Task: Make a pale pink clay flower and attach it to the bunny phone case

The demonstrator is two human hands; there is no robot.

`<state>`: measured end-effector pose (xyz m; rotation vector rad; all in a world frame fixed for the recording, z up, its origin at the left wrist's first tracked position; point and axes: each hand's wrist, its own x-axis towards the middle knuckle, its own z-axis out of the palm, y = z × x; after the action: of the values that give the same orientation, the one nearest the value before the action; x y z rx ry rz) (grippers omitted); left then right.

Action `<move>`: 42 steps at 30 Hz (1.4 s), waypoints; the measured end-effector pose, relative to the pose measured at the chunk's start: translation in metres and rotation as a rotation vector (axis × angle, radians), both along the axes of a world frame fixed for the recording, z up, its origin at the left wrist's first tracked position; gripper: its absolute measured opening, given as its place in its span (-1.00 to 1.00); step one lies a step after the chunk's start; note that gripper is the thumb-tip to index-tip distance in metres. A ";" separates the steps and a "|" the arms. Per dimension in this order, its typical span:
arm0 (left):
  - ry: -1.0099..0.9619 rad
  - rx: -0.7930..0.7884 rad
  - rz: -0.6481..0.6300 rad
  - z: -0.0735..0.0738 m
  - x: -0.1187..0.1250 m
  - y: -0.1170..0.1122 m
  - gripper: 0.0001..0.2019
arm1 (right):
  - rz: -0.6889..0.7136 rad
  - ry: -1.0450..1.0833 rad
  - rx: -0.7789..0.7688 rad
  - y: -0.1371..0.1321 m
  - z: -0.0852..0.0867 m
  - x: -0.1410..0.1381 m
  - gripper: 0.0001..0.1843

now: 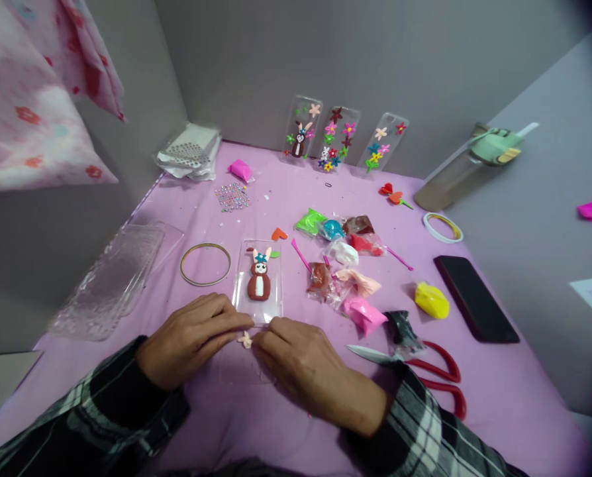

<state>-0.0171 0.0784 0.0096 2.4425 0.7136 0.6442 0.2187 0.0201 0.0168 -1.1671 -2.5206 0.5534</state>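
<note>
A plain, smooth grey back wall [375, 53] meets a darker grey left wall [144, 139] in a vertical corner, while a paler bluish-grey right wall [529, 159] slants along the other side. Pale pink fabric with red flowers [32, 112] hangs at upper left. The lilac-pink, cloth-covered surface [197, 205] fits between the walls under soft, even light.

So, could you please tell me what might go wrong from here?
The small pale clay piece sits between the fingers of the left hand and right hand, so pressing too hard might squash it.

The clear case bearing a brown rabbit figure lies right by the fingers; a slip could nudge it.

The scissors lie close beside the right sleeve, which might catch them if the arm swings outward.
</note>
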 end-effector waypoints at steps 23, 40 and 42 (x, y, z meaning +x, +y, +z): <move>-0.111 -0.266 -0.020 0.008 0.002 -0.007 -0.92 | -0.119 0.272 -0.254 0.004 0.010 0.001 -0.71; -0.048 -0.301 -0.002 0.010 0.002 -0.009 -0.89 | -0.154 0.454 -0.301 0.006 0.008 -0.003 -0.76; -0.044 -0.348 0.010 0.010 0.002 -0.010 -0.89 | -0.166 0.457 -0.304 0.006 0.008 -0.003 -0.78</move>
<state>-0.0147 0.0683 0.0197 2.1013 0.7520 0.5265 0.2155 0.0261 0.0246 -1.1739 -1.9803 1.0516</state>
